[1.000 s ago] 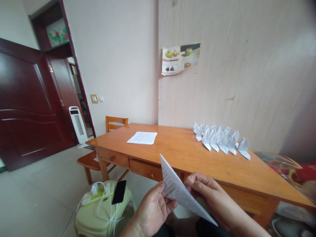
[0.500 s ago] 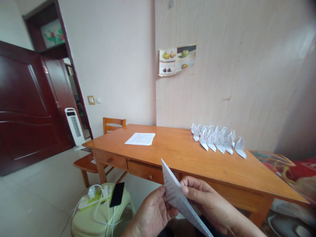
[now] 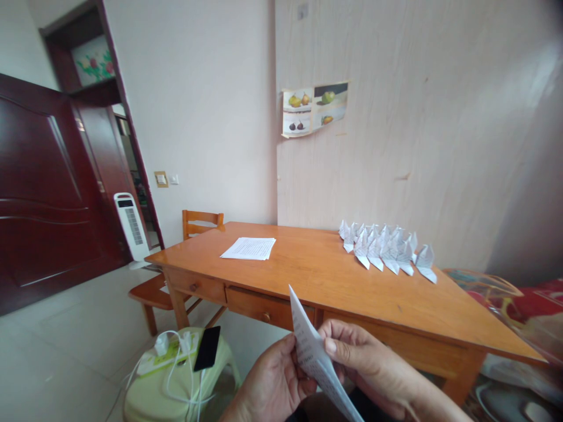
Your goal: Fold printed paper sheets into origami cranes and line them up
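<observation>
**Paper pinched just before the table**

Here's the paper, printed and tilted, in front of the table! Left hand: thumb and curled fingers grip its left edge. Right hand: thumb pressed over its right edge, fingertips behind partly hidden. Sheets lie on the table's left, folded figures stand on its right.

Pale wall; dark red door
</observation>
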Available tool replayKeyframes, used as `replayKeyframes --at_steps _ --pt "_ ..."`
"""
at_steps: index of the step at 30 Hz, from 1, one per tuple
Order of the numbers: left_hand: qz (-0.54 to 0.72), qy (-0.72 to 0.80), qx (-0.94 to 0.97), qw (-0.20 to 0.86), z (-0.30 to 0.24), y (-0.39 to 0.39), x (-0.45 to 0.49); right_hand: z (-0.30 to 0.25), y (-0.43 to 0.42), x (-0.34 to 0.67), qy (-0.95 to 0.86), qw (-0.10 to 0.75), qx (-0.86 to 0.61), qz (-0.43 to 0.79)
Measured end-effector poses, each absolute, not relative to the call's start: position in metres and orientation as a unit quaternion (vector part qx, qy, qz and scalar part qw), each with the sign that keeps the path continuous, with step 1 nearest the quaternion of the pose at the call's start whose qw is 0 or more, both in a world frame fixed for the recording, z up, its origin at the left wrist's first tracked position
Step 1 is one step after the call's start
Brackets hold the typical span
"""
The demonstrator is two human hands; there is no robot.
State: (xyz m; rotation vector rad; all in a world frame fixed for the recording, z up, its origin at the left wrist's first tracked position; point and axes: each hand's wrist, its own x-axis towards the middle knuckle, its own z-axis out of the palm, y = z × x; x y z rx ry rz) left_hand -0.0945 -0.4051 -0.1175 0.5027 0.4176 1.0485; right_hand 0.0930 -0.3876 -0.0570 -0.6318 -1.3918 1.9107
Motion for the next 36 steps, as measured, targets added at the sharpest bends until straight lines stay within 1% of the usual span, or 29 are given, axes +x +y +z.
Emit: replayKeyframes --at_steps 8,12,17,22,25,27,32,36 --pt "0.494 0.190 0.219 0.820 -0.119 -0.405 -0.094 -0.058 -0.385 0.093 -0.529 0.337 -0.247 0.739" --pt "0.497 0.195 0.215 0.818 -0.118 -0.404 -0.095 -0.056 -0.381 0.097 -0.557 0.354 -0.267 0.702" --pt "0.514 0.217 0.210 0.803 -0.120 -0.400 -0.097 -0.059 -0.373 0.102 -0.616 0.404 -0.306 0.603" --pt "0.552 0.247 0.249 0.757 -0.117 -0.400 -0.099 -0.061 -0.367 0.105 -0.717 0.446 -0.359 0.397" --pt "0.568 0.257 0.274 0.733 -0.113 -0.400 -0.099 -0.057 -0.367 0.109 -0.776 0.423 -0.335 0.327" --pt "0.578 0.262 0.282 0.719 -0.110 -0.400 -0.099 -0.053 -0.368 0.111 -0.801 0.395 -0.316 0.321" --pt "0.596 0.279 0.292 0.694 -0.108 -0.399 -0.099 -0.047 -0.375 0.112 -0.817 0.337 -0.324 0.337" --pt "0.601 0.311 0.340 0.653 -0.106 -0.401 -0.099 -0.051 -0.376 0.108 -0.839 0.327 -0.317 0.297"
